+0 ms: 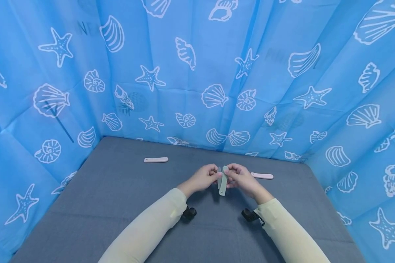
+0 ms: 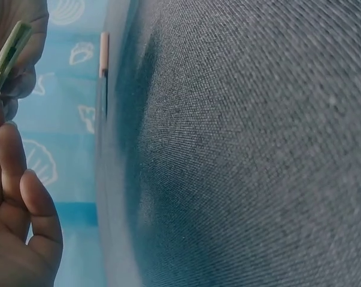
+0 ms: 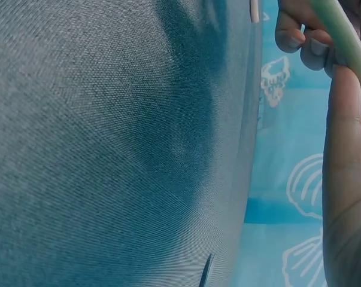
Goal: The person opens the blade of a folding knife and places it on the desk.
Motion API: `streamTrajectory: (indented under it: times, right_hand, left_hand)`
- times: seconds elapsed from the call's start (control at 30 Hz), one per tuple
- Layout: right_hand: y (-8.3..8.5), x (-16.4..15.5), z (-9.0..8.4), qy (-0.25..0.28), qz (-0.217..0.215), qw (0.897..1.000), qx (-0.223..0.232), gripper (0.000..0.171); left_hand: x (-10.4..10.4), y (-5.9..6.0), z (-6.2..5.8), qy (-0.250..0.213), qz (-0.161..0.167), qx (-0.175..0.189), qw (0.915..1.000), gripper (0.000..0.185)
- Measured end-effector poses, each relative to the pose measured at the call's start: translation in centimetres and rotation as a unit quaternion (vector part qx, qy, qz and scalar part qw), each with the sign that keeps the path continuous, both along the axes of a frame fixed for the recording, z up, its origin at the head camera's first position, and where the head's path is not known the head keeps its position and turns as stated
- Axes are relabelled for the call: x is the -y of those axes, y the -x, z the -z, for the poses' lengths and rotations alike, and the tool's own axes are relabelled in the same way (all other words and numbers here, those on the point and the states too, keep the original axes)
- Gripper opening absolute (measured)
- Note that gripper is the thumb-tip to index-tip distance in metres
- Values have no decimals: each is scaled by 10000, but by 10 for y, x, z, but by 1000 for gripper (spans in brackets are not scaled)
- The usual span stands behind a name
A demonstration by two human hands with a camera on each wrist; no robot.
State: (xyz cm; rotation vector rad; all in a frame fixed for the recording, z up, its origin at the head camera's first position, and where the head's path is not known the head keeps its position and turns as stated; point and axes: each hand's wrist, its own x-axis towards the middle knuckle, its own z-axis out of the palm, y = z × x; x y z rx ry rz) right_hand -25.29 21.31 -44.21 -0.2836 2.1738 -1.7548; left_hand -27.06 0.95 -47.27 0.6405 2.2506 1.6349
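Observation:
Both hands meet above the middle of the grey table point(image 1: 118, 204), holding a small pale green folding tool point(image 1: 222, 184) between them. My left hand point(image 1: 202, 178) pinches its upper end from the left, and my right hand point(image 1: 239, 177) grips it from the right. The tool hangs downward with a part swung out at the top. In the left wrist view the green tool point(image 2: 6, 57) shows edge-on at the top left, above my fingers point(image 2: 24, 227). In the right wrist view the green tool point(image 3: 345, 36) runs along the top right, held by fingertips point(image 3: 300, 37).
A pink flat piece point(image 1: 156, 159) lies on the table at the back left. Another pink piece point(image 1: 262, 176) lies just right of my right hand. Blue curtains point(image 1: 197, 73) printed with shells and starfish wall the table on three sides.

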Motion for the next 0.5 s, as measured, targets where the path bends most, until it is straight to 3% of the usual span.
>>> streamTrajectory:
  times: [0.3,0.5]
  right_hand:
    - [1,-1,3,-151,-164,9997,-137,34]
    - [2,-8,7,585,596,9965,48,25]
  left_hand:
    - [6,0,-1,274,-62,-7,9996,22]
    - [13,6,3,-184,-573,20,9982,22]
